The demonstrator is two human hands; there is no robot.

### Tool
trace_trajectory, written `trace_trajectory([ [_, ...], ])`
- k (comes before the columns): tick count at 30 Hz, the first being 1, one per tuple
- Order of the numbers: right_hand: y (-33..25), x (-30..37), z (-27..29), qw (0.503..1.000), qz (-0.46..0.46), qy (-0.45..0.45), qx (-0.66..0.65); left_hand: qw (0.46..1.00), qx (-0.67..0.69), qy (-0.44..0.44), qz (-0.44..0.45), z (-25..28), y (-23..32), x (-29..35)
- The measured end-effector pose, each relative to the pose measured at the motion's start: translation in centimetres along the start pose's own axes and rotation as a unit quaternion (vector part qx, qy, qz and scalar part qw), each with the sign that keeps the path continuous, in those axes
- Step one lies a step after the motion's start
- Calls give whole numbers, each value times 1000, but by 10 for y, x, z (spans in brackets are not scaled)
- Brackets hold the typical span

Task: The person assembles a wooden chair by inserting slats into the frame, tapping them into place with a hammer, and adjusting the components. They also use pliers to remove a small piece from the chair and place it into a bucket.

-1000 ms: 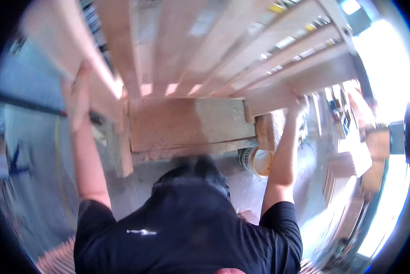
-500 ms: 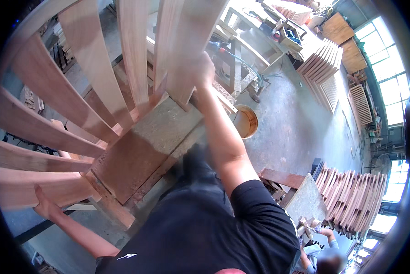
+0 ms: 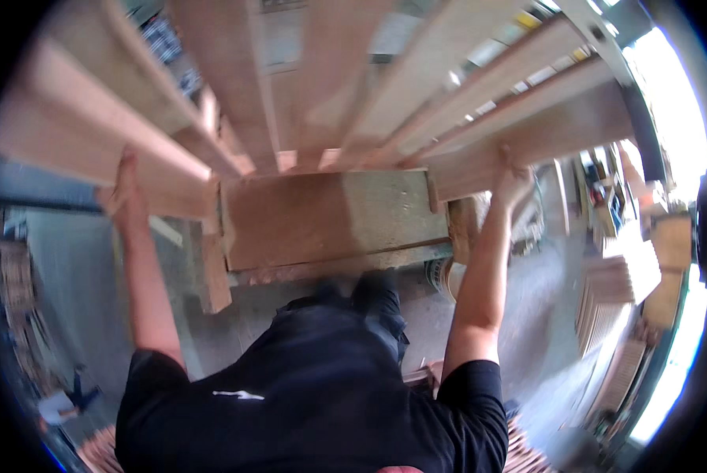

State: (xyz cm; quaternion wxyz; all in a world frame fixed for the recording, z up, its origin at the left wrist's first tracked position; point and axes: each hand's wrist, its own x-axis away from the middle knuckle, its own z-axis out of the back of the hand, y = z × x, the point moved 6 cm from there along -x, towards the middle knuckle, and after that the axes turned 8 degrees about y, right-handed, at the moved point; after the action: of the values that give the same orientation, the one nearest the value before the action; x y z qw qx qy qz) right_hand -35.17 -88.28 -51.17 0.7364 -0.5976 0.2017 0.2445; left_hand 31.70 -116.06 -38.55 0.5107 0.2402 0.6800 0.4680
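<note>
A large wooden slatted frame (image 3: 331,94), with wide flat slats spreading away from me, stands at the far edge of a worn wooden workbench (image 3: 393,213). My left hand (image 3: 125,189) is closed on the lower edge of its left outer board, thumb up along the near face. At the opposite side my right hand (image 3: 514,181) grips the right outer board near its lower edge. The fingers behind both boards are partly hidden, and motion smears the hands and slats. Between my hands, the slats' near ends meet the bench's far edge.
A bucket (image 3: 453,276) stands on the floor beside the bench's right end. Stacked slatted panels (image 3: 602,303) are at the right. A wooden block (image 3: 216,272) juts from the bench's left end. Another person (image 3: 58,408) is at the lower left.
My view has swung to the right, so the bench and slatted frame now lie straight ahead. My right arm appears lower and farther right; both hands remain on the frame.
</note>
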Motion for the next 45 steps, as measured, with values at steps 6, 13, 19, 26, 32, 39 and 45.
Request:
trace_trajectory([
  [6, 23, -4, -7, 994, -101, -17, -22, 998, -32, -25, -45, -19, 25, 17],
  [13, -6, 3, -11, 996, -86, -21, 0, 998, -39, -24, -32, -10, 12, 17],
  [19, -1, 5, -9, 999, -49, 19, 8, 994, -80, -11, -67, -2, 6, 20],
  [26, 4, -7, -6, 992, -64, -2, 110, 995, -61, -27, -79, 7, -2, 33],
  [32, -26, -4, -21, 985, -5, -1, 170, 998, -62, 27, -6, 19, -39, 22],
  [39, -13, -11, -28, 992, -14, -40, 115, 991, -128, 21, -18, 14, -52, 22],
  [45, 7, -9, -28, 991, 61, -86, 76, 946, -322, -14, 32, 26, -106, 40],
])
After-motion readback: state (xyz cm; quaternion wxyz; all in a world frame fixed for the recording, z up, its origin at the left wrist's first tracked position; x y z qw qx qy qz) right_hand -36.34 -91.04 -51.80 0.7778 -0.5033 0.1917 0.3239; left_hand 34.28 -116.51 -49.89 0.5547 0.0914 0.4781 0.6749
